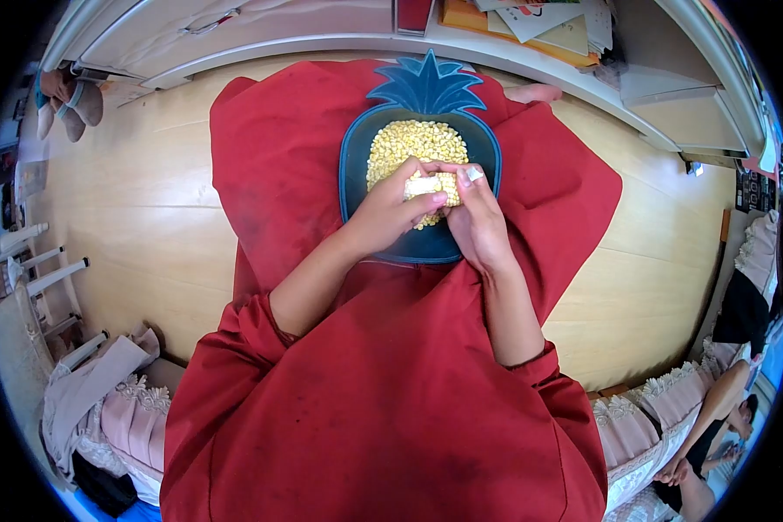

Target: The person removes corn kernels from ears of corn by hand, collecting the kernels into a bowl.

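A dark teal pineapple-shaped bowl (348, 187) rests on the red cloth over my lap, with loose yellow corn kernels (418, 139) inside. Above the kernels, both hands grip a short corn cob (446, 184), part of it pale and bare of kernels. My left hand (396, 207) is closed round the cob's left end, its thumb pressed on the cob. My right hand (478, 217) is wrapped round the right end; a small white piece shows at its thumb tip. Some of the fingers are hidden behind the cob.
A cabinet (278, 35) runs along the front, with papers (548, 22) on its shelf at the right. A chair (56, 270) is at the left. Frilled pink seat covers (135, 418) lie behind on both sides. Another person's arm (713, 409) shows at the lower right.
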A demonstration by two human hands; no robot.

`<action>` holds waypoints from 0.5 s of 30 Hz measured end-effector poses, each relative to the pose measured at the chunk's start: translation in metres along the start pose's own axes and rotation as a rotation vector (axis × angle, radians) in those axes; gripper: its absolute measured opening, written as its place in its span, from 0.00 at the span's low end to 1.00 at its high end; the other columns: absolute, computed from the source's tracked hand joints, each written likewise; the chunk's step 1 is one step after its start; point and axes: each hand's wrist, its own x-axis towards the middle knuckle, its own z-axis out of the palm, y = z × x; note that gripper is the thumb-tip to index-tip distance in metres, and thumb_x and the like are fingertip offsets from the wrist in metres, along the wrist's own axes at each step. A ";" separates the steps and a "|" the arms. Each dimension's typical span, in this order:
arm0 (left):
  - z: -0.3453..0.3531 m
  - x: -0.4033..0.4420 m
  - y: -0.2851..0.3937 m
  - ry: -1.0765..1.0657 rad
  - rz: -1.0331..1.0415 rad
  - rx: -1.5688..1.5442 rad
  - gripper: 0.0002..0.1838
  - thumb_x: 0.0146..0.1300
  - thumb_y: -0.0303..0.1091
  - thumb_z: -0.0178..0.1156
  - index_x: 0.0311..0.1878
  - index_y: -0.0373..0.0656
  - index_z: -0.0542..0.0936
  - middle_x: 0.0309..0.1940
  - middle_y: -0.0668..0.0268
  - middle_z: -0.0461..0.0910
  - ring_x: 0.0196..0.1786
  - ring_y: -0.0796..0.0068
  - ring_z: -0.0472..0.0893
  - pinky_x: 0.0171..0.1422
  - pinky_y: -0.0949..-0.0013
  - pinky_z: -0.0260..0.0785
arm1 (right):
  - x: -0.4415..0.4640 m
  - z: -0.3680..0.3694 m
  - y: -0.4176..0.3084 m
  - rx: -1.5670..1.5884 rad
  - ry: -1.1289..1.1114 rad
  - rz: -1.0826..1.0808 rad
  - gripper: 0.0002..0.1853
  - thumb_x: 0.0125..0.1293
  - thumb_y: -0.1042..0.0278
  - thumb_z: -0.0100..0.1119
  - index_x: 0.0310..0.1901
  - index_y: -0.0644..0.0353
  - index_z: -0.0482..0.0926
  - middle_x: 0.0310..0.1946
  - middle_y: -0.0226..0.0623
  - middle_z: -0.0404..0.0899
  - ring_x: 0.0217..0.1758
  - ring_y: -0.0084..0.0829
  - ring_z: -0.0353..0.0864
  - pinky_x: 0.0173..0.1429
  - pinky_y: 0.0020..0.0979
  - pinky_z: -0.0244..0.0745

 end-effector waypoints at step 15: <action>-0.002 -0.001 -0.002 0.027 -0.026 0.029 0.12 0.71 0.42 0.57 0.46 0.44 0.71 0.26 0.72 0.73 0.25 0.87 0.70 0.28 0.80 0.61 | 0.000 -0.001 0.008 -0.070 -0.005 -0.044 0.15 0.81 0.56 0.39 0.56 0.58 0.66 0.58 0.40 0.71 0.57 0.32 0.74 0.63 0.36 0.68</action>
